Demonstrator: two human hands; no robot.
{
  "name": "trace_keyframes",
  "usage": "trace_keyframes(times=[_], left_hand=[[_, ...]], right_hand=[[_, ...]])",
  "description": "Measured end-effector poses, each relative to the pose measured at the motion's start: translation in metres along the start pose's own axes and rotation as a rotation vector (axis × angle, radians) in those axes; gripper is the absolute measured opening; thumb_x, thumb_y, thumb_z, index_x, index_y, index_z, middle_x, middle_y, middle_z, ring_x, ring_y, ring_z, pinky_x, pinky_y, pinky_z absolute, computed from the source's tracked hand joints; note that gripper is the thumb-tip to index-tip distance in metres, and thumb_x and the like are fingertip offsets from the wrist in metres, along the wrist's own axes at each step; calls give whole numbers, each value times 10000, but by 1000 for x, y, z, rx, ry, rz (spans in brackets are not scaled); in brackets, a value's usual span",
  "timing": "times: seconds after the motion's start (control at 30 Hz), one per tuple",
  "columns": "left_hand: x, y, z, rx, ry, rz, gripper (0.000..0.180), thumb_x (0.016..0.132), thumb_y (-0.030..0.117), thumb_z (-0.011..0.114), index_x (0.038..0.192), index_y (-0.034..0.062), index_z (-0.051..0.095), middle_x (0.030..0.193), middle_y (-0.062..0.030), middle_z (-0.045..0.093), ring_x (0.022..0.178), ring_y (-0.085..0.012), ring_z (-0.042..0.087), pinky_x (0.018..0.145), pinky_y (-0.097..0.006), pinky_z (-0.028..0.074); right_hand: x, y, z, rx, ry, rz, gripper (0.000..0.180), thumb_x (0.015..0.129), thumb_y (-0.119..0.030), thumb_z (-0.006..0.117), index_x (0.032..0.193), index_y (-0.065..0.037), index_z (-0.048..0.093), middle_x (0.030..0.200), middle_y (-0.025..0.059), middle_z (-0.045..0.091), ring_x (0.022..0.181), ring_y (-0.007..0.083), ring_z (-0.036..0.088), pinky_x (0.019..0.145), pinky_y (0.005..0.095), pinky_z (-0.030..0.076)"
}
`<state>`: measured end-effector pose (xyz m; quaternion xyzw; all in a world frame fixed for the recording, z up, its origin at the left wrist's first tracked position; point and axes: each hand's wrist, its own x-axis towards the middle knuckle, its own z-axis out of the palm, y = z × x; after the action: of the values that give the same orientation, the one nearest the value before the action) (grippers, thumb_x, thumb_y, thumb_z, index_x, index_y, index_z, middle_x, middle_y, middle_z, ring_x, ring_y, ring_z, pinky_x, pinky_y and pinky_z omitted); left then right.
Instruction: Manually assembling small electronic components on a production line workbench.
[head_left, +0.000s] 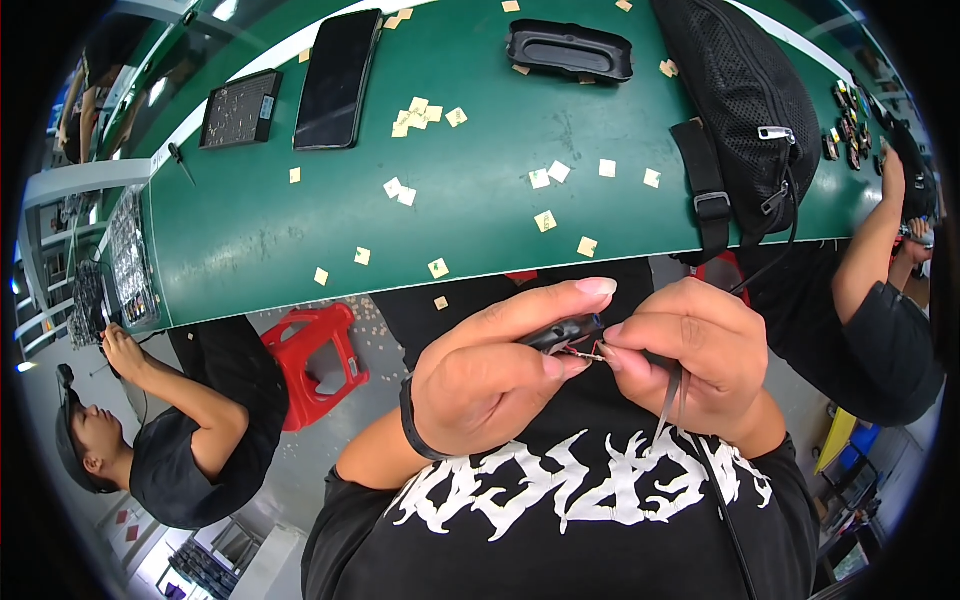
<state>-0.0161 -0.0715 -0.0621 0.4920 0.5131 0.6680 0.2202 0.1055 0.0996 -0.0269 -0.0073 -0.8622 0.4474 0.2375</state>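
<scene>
By the green tabletop (pixel 270 230), the left hand (pixel 485 372) pinches a black device (pixel 566 332).

Jagged white lettering (pixel 590 484) across black shirt (pixel 580 560), tiny illegible print on pale squares (pixel 544 221)

1. Left head-worn camera is looking steeply down from above the person's shirt (pixel 560 560), framing upright.
2. Fisheye lens is covering a wide field, bending straight edges near its rim.
3. The left hand (pixel 485 365) and right hand (pixel 705 345) are showing close, below centre; the table (pixel 480 170) is stretching beyond.
</scene>
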Motion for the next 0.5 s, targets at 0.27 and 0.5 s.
trace_keyframes(times=[0.27, 0.5], left_hand=[[-6, -3, 1, -174, -10, -102, 386, 897, -106, 646, 1170, 84, 450, 1353, -378, 503, 1182, -481, 610, 997, -544, 514], [-3, 3, 0, -178, -40, -213, 337, 891, -117, 646, 1131, 49, 478, 1350, -377, 501, 1205, -461, 601, 997, -518, 523]], right_hand=[[3, 5, -1, -63, -25, -80, 180, 699, -1, 793, 853, -38, 706, 722, 45, 644, 560, 172, 602, 480, 281, 485], [3, 10, -1, -121, -10, -197, 173, 716, -13, 806, 858, -26, 707, 765, 61, 633, 564, 181, 594, 480, 283, 475]])
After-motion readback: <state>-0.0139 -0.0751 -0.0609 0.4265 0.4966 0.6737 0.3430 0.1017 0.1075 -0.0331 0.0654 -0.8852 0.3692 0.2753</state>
